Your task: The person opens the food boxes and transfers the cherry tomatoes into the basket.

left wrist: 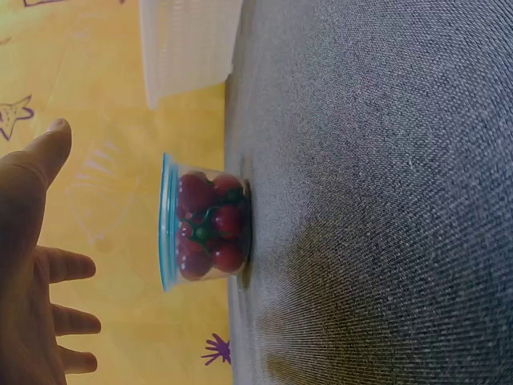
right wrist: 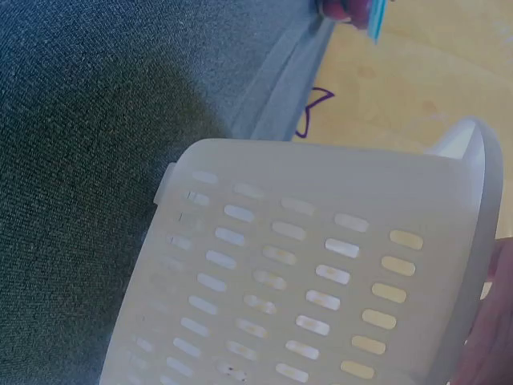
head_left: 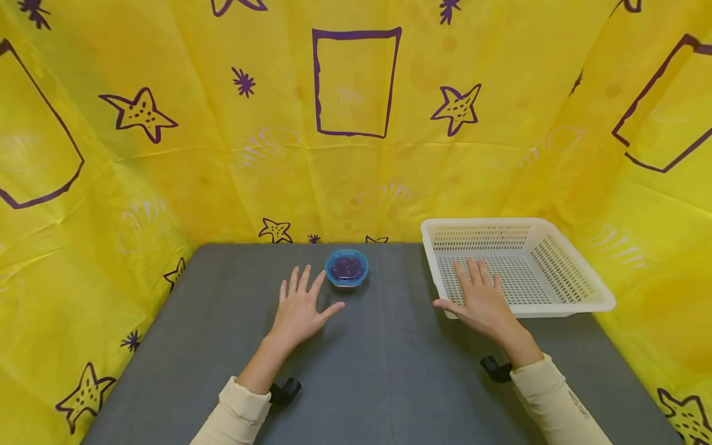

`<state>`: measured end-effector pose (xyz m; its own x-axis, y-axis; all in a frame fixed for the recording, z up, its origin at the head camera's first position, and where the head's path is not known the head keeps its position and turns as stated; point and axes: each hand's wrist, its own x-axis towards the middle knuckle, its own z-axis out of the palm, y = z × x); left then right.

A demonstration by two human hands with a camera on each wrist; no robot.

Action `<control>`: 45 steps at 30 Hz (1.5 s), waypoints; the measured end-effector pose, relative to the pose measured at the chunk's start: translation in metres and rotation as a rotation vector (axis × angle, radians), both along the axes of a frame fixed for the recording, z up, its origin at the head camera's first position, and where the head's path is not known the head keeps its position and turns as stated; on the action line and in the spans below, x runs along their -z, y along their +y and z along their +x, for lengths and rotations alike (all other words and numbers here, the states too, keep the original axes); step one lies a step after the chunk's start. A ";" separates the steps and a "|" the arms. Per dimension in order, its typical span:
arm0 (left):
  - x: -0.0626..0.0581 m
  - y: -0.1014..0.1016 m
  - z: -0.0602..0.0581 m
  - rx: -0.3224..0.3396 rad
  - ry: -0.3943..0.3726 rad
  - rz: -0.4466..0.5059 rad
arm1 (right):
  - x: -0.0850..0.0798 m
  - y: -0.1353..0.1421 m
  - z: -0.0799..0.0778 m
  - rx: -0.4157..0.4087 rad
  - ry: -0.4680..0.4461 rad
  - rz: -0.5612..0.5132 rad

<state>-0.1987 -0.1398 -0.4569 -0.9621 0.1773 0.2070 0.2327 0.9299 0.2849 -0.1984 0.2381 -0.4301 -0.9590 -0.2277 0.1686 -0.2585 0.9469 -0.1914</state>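
A small clear tub of dark red cherry tomatoes (left wrist: 212, 220) with a blue-rimmed lid (head_left: 347, 267) stands upright near the back edge of the table. My left hand (head_left: 300, 312) hovers just in front and left of it, fingers spread and holding nothing. In the left wrist view its thumb and fingers point toward the tub without touching it. At the right stands a white perforated plastic basket (head_left: 578, 306). Over its front left corner is my right hand (head_left: 484, 303), fingers spread flat and nothing gripped. The right wrist view shows the basket's slotted side wall (right wrist: 321, 233) close up.
A grey cloth-covered table (head_left: 384, 371) spreads under everything. Yellow patterned fabric (head_left: 356, 173) hangs along the back and both sides, right at the table's edges. Dark straps with small black mounts (head_left: 285, 391) sit at both wrists.
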 end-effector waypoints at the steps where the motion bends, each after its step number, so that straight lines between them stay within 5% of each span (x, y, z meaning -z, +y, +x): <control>1: -0.001 0.001 0.000 0.000 -0.002 0.000 | 0.000 0.000 0.000 -0.001 -0.001 -0.001; 9: -0.003 0.001 0.000 -0.010 -0.037 0.021 | 0.000 -0.005 -0.003 -0.012 0.003 -0.025; 18: 0.002 0.000 -0.003 -0.020 -0.174 0.194 | -0.004 -0.017 -0.009 -0.042 0.013 0.001; 34: 0.018 0.001 -0.016 -0.078 -0.335 0.675 | -0.010 -0.052 -0.024 -0.134 0.009 -0.033; 45: 0.028 0.002 -0.027 -0.049 -0.446 1.085 | -0.009 -0.086 -0.037 -0.198 0.008 -0.070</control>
